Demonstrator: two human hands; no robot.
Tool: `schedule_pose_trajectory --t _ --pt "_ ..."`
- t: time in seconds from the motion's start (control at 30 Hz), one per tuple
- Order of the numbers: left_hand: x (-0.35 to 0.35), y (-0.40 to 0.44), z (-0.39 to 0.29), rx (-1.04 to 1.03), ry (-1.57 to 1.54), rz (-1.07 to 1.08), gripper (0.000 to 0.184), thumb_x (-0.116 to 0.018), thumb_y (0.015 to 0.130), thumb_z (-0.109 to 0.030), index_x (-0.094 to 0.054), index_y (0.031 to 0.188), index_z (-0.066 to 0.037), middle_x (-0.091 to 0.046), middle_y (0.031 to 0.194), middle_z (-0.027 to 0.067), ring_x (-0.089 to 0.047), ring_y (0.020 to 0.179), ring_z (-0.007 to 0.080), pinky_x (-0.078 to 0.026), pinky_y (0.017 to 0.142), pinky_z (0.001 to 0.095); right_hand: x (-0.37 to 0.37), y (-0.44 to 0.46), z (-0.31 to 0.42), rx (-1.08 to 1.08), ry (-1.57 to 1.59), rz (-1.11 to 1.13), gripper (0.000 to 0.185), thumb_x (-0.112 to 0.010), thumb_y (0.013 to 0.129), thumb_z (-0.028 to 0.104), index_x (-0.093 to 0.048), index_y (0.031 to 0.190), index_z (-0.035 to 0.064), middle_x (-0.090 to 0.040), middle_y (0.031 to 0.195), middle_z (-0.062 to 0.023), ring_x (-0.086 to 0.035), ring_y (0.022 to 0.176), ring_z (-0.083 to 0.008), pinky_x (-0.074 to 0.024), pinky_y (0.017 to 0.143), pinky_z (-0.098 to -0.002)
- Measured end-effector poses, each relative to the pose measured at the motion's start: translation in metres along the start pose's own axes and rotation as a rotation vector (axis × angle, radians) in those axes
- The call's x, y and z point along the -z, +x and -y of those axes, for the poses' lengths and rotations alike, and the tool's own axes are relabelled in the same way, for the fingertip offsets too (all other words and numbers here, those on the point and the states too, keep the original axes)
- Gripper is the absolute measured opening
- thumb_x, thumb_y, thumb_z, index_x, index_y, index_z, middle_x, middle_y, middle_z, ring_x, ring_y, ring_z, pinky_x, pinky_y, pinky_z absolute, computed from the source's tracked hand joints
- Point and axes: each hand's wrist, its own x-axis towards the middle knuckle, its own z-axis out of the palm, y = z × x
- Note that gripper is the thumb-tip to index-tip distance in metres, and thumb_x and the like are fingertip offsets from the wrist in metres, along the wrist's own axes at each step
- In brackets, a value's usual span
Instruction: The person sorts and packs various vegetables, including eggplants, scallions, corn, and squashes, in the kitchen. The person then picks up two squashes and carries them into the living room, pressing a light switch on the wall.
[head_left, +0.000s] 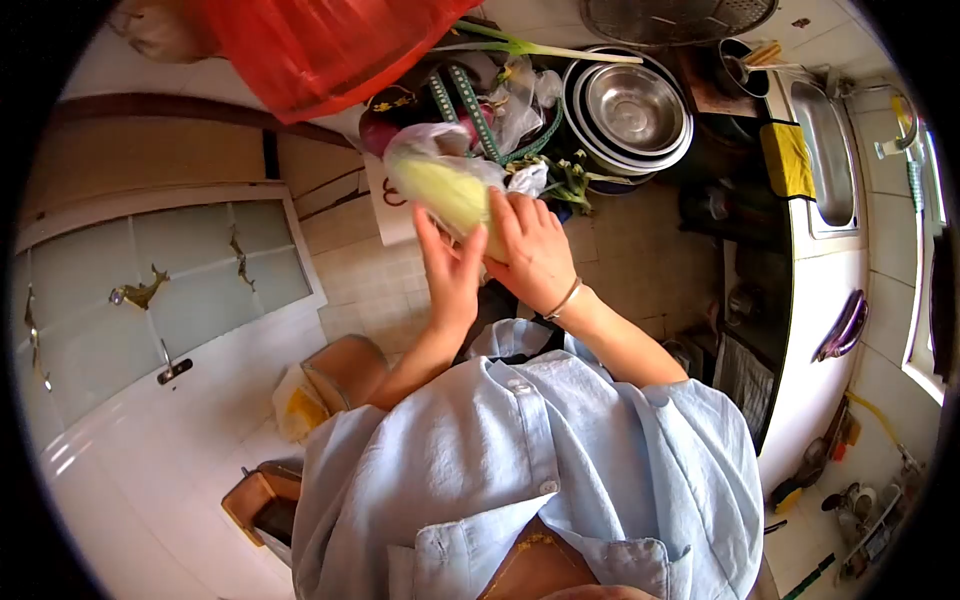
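A pale yellow-green napa cabbage (450,192) in a clear plastic bag (425,142) is held up in front of my chest, tilted to the upper left. My left hand (452,270) supports its lower left side, thumb and fingers against it. Around the lower right end wraps my right hand (533,245), a bangle on its wrist. Just behind the cabbage lie a bag with green patterned straps (470,110), crumpled clear plastic and some leafy greens (570,183).
Nested metal bowls (635,108) stand behind my right hand, with a long green onion (550,48) beside them. A red plastic bag (330,50) hangs at upper left. To the right are a sink (822,150), a yellow cloth (788,160) and eggplants (843,328) on the counter.
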Motion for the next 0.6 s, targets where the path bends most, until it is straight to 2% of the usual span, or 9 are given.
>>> schedule_pose_trajectory --t 0.1,0.17,0.27,0.3,0.37,0.4,0.5,0.53,0.6 --pt "0.008 0.007 -0.002 0.113 -0.173 -0.379 0.048 -0.058 0.087 -0.018 -0.034 0.126 -0.003 -0.049 0.117 0.0099 -0.052 0.105 0.0208 -0.046 0.086 0.0342 -0.006 -0.001 0.024 0.119 0.011 0.071 0.076 -0.07 0.061 0.018 -0.04 0.129 0.0018 -0.05 0.111 -0.0132 -0.049 0.095 -0.0297 -0.0421 0.081 -0.0384" --pt "0.035 0.01 -0.003 0.144 -0.25 -0.408 0.051 -0.059 0.087 -0.018 -0.033 0.129 -0.005 -0.047 0.12 0.0092 -0.05 0.106 0.02 -0.046 0.086 0.0344 -0.001 -0.002 0.037 0.193 0.076 0.068 0.072 -0.069 0.064 0.018 -0.043 0.13 0.0068 -0.049 0.114 -0.0139 -0.049 0.1 -0.0307 -0.0416 0.084 -0.0367" --pt "0.063 0.011 -0.018 0.214 -0.447 -0.322 0.047 -0.056 0.087 -0.031 -0.042 0.124 -0.005 -0.053 0.113 0.009 -0.055 0.099 0.0219 -0.047 0.084 0.0361 0.017 0.009 0.038 0.412 0.147 -0.017 0.059 -0.065 0.069 0.022 -0.05 0.125 0.0127 -0.05 0.112 -0.0129 -0.048 0.103 -0.0299 -0.0425 0.084 -0.0363" --pt "0.065 0.009 -0.023 0.238 -0.46 -0.312 0.045 -0.054 0.087 -0.033 -0.046 0.12 -0.004 -0.055 0.111 0.0093 -0.056 0.099 0.0221 -0.047 0.084 0.0364 0.014 0.014 0.036 0.379 0.196 -0.091 0.053 -0.063 0.075 0.022 -0.05 0.125 0.0134 -0.049 0.116 -0.0126 -0.045 0.109 -0.0336 -0.0401 0.09 -0.0389" --pt "0.068 0.003 -0.035 0.354 -0.506 -0.177 0.05 -0.051 0.086 -0.039 -0.047 0.12 -0.003 -0.056 0.113 0.0108 -0.056 0.101 0.0234 -0.047 0.085 0.0373 -0.016 0.018 0.025 0.214 0.627 -0.027 0.049 -0.06 0.08 0.021 -0.048 0.126 0.0101 -0.049 0.117 -0.0138 -0.046 0.108 -0.0342 -0.0408 0.09 -0.0385" --pt "0.069 0.003 -0.034 0.373 -0.518 -0.122 0.053 -0.049 0.086 -0.041 -0.046 0.121 -0.002 -0.055 0.115 0.0118 -0.055 0.102 0.0243 -0.046 0.087 0.0378 -0.027 0.019 0.023 0.138 0.784 0.063 0.034 -0.056 0.083 0.018 -0.056 0.114 0.0062 -0.054 0.106 -0.0162 -0.052 0.098 -0.0332 -0.0442 0.084 -0.0377" --pt "0.071 0.007 -0.025 0.455 -0.582 0.001 0.06 -0.044 0.086 -0.045 -0.044 0.125 0.001 -0.054 0.119 0.0144 -0.053 0.107 0.0268 -0.043 0.092 0.0393 -0.029 0.031 0.008 0.274 0.515 0.098 0.02 -0.056 0.082 0.016 -0.063 0.097 0.0034 -0.059 0.092 -0.0155 -0.057 0.086 -0.0324 -0.0469 0.078 -0.0377" --pt "0.07 0.009 -0.025 0.501 -0.62 0.015 0.062 -0.043 0.086 -0.046 -0.043 0.126 0.001 -0.054 0.12 0.0151 -0.052 0.109 0.0274 -0.041 0.094 0.0397 -0.038 0.04 -0.009 0.333 0.577 0.038 0.015 -0.056 0.081 0.015 -0.065 0.085 0.0028 -0.061 0.085 -0.0147 -0.058 0.08 -0.0333 -0.0474 0.075 -0.0403" --pt "0.071 0.017 -0.019 0.563 -0.635 -0.022 0.065 -0.032 0.087 -0.046 -0.041 0.128 0.004 -0.051 0.124 0.0143 -0.051 0.111 0.0256 -0.039 0.096 0.0371 -0.069 0.057 -0.075 0.037 0.506 -0.043 0.017 -0.055 0.08 0.011 -0.066 0.092 0.0041 -0.063 0.092 -0.0155 -0.059 0.085 -0.0329 -0.048 0.077 -0.0396"
